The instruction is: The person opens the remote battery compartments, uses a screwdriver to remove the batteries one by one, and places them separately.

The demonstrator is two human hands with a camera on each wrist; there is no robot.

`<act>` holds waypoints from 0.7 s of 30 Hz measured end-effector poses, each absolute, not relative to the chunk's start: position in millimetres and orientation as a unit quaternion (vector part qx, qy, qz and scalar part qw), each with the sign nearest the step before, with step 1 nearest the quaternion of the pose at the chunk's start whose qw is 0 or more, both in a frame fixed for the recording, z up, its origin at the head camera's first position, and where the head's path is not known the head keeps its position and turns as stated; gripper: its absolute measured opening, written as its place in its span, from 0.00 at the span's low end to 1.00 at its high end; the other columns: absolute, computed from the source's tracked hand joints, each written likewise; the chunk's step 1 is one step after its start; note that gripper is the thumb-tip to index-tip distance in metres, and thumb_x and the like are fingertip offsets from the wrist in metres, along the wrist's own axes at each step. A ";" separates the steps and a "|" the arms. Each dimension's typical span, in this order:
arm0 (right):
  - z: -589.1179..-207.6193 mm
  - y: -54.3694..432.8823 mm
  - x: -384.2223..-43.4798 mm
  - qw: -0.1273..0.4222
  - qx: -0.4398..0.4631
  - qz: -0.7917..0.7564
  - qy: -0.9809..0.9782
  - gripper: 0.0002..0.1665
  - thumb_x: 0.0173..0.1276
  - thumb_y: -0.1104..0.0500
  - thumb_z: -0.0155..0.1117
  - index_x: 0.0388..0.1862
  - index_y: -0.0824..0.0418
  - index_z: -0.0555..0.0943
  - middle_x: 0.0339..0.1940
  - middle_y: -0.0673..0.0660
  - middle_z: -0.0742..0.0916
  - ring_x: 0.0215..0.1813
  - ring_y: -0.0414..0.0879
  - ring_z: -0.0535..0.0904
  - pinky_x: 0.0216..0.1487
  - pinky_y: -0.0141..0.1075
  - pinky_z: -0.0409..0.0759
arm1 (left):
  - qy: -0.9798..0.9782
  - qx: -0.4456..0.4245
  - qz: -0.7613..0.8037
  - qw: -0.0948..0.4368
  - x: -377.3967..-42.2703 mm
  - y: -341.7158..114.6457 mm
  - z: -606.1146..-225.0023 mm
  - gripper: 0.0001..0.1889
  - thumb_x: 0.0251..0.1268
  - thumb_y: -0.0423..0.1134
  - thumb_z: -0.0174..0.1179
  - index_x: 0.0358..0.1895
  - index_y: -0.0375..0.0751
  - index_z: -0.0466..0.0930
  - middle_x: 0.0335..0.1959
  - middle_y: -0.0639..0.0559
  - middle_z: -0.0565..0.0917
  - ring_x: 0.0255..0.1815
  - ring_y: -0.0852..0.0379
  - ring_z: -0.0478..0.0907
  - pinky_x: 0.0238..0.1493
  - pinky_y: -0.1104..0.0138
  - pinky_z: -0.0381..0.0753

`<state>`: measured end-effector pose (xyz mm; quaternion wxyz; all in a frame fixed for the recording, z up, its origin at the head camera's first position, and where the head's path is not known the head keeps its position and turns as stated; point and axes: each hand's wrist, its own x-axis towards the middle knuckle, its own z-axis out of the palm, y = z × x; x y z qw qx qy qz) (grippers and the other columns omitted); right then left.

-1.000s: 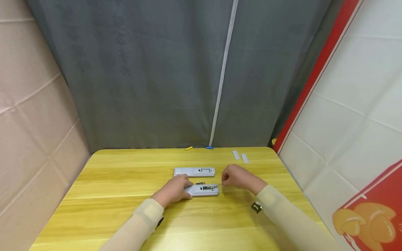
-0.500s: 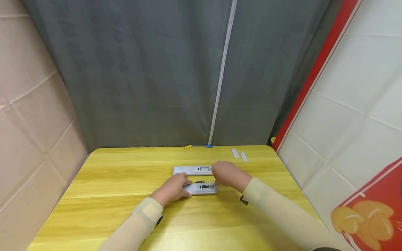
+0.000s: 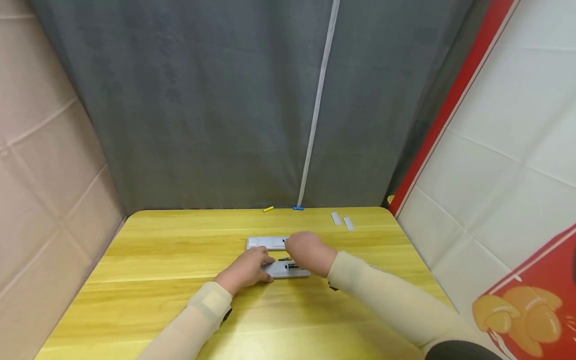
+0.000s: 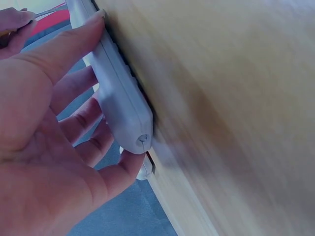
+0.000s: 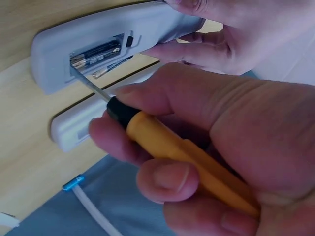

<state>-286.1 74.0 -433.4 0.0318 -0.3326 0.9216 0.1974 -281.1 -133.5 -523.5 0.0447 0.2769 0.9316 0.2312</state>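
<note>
My left hand (image 3: 245,270) grips the blank end of a grey remote control (image 3: 279,270) lying back-up on the table. In the left wrist view its thumb and fingers sit on opposite long sides of the remote. My right hand (image 3: 310,252) holds a screwdriver with an orange handle (image 5: 182,157) and black collar. In the right wrist view the metal shaft (image 5: 91,84) reaches into the remote's uncovered battery compartment, its tip at the end of a dark battery (image 5: 101,55). A loose battery (image 5: 112,67) lies between this remote and a second grey remote (image 3: 263,243) behind it.
Two grey battery covers (image 3: 335,218) lie side by side at the back right. A small yellow stick (image 3: 268,209) and a small blue cylinder (image 3: 298,208) are at the table's back edge. A dark curtain (image 3: 216,110) hangs behind the table (image 3: 180,250).
My right hand has moved left over the compartment end of the near remote with the screwdriver, now covering part of the rear remote. My left hand keeps its grip.
</note>
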 end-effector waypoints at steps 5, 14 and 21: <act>-434.0 88.1 -294.3 0.074 -0.309 0.130 0.939 0.11 0.71 0.59 0.82 0.35 0.55 0.84 0.29 0.49 0.84 0.32 0.42 0.79 0.44 0.39 0.86 | 0.933 0.272 0.230 0.051 -280.8 -130.5 -523.7 0.26 0.61 0.41 0.85 0.61 0.35 0.91 0.44 0.50 0.82 0.42 0.55 0.75 0.50 0.56 0.80; -438.6 118.4 -299.0 0.073 -0.311 0.021 0.947 0.20 0.66 0.60 0.86 0.23 0.54 0.80 0.21 0.47 0.81 0.26 0.42 0.75 0.36 0.41 0.83 | 0.937 0.254 0.235 0.058 -279.8 -127.5 -524.0 0.27 0.61 0.42 0.85 0.62 0.36 0.91 0.45 0.51 0.81 0.43 0.55 0.75 0.51 0.55 0.80; -445.4 144.5 -302.4 0.062 -0.353 -0.075 0.931 0.23 0.63 0.67 0.79 0.15 0.53 0.78 0.14 0.44 0.73 0.21 0.39 0.63 0.28 0.36 0.67 | 0.938 0.256 0.227 0.060 -279.7 -127.9 -524.8 0.27 0.62 0.43 0.84 0.63 0.36 0.91 0.45 0.52 0.81 0.44 0.55 0.75 0.53 0.55 0.80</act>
